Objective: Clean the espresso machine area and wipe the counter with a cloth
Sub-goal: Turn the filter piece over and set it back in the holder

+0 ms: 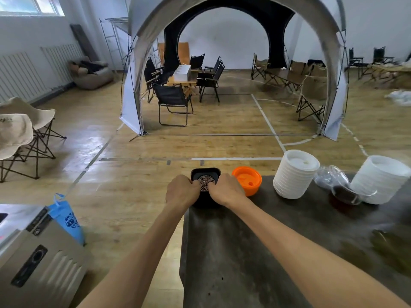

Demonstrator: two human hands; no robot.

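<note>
2 hands, left hand (181, 191) and right hand (224, 189), grip the black drip tray (205, 174) at the counter (244, 252) corner.

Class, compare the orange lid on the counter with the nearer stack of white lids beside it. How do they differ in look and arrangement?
The orange lid is bright orange; the stack of white lids is plain white. The orange lid looks like a single piece, while the white lids are piled many high, so the stack stands taller. The orange lid sits beside the right hand; the stack stands apart. Both are round and rest on the dark counter.
</note>
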